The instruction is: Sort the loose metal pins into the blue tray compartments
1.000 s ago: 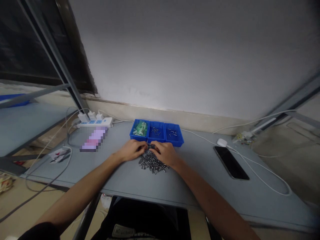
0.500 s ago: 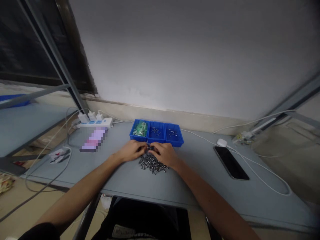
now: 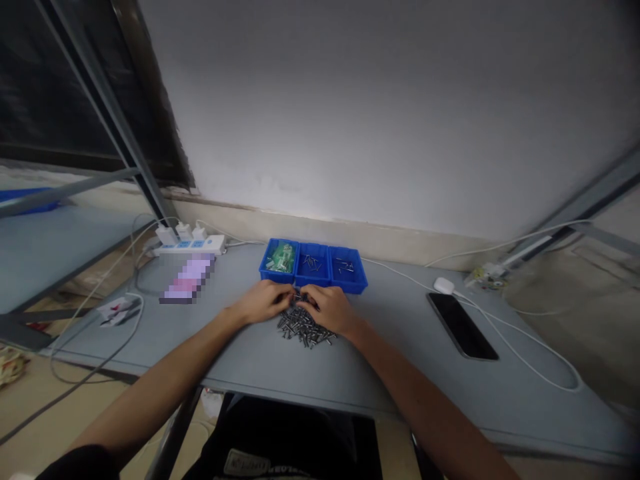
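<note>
My left hand (image 3: 265, 301) and my right hand (image 3: 327, 308) meet at the far side of a pile of small, dark metal screw-like pieces (image 3: 305, 328). The fingers of both are bent and pinched close together. A small shiny screw-like piece (image 3: 299, 297) shows between the fingertips, too small to make out well. Just behind the hands stand three joined blue bins. In the left bin (image 3: 273, 273) lies a green and clear plastic packet (image 3: 283, 256). Several thin metal pieces are in the middle bin (image 3: 314, 276) and the right bin (image 3: 349, 285).
A dark phone (image 3: 463, 327) lies on the right of the grey table (image 3: 280, 370), beside a white charger (image 3: 444, 286) and its cable. On the left are a power strip (image 3: 216, 244) with plugs, a blurred-out lit screen (image 3: 189, 279) and loose cables. A wall rises behind.
Both hands stay in nearly the same place over the pile, with only slight finger movement on the right. Bins and pile look unchanged.
</note>
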Tool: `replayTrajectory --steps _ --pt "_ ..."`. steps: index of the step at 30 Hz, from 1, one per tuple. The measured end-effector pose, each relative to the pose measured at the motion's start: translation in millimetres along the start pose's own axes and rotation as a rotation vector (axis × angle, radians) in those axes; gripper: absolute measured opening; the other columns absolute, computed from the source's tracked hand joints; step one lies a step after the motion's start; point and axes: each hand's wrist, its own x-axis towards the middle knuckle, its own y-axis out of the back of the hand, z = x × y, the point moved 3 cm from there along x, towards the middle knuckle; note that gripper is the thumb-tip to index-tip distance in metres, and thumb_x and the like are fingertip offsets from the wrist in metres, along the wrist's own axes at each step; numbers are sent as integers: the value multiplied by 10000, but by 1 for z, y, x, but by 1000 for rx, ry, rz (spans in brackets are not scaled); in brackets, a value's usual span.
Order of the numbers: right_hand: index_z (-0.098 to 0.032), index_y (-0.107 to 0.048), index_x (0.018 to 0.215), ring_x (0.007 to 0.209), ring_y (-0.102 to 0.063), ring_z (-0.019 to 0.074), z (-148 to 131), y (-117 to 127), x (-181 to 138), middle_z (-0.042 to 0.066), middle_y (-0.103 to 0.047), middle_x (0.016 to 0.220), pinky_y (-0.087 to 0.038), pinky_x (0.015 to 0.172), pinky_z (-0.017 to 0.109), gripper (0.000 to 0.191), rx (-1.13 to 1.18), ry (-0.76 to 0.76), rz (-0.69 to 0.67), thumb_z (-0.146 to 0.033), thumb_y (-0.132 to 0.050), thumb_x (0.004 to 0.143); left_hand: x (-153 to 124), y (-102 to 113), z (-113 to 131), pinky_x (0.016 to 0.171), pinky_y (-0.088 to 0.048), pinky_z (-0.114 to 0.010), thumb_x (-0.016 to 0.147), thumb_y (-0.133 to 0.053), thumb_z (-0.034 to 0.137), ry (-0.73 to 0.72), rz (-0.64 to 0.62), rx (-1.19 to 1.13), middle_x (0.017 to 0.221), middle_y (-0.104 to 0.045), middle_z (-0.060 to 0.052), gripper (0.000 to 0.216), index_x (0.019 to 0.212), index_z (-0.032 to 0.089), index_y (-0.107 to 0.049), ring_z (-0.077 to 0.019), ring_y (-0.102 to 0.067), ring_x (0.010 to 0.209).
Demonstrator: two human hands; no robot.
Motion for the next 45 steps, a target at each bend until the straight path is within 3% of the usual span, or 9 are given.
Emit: replayTrajectory --steps 4,8,12,17,28,40,45 --pt "-201 -656 984 743 -674 150 0 0 0 28 -752 912 -392 670 265 173 -7 11 -6 -321 -545 1042 0 1 1 676 -390 -242 982 -471 252 -5 -1 4 750 -655 -10 224 918 179 -672 -139 -564 670" --pt "-198 -628 1084 733 -673 158 -1 2 1 25 -750 894 -385 646 264 154 -14 -8 -5 -332 -593 1017 0 0 0 667 -390 -235 973 -479 249 6 2 -1 737 -647 -5 214 926 180 -676 -134 -555 658" --pt "-206 -632 1016 763 -683 151 -1 1 1 21 -750 925 -388 664 264 135 -20 7 -7 -275 -522 1051 0 -1 -1 679 -394 -232 961 -477 229 -1 1 -3 730 -637 -1 204 908 181 -668 -132 -553 662" --pt "-196 -632 1048 755 -674 156 0 -1 0 26 -747 911 -385 658 263 132 -9 -1 -28 -318 -623 1001 0 0 1 684 -393 -231 966 -474 244 -10 -1 -7 735 -635 -2 207 899 181 -659 -132 -543 663" --pt "-201 -646 974 741 -679 152 -1 -1 0 26 -747 857 -383 657 262 162 -24 -7 -45 -311 -548 1042 0 -1 1 672 -393 -243 973 -462 246 -28 9 8 739 -641 -11 229 909 180 -672 -137 -547 655" --pt "-185 -640 1040 714 -664 151 -3 0 1 24 -746 845 -378 644 254 163 -19 2 -39 -342 -624 1003 0 -1 2 663 -380 -235 983 -460 255 -24 -9 1 730 -637 -4 227 893 181 -654 -133 -548 652" --pt "-195 -654 951 728 -665 142 -1 -2 0 27 -743 845 -377 660 253 206 -51 13 -31 -303 -517 1059 0 -2 2 659 -377 -241 983 -452 247 -46 -7 20 717 -623 -5 241 862 179 -648 -135 -540 648"
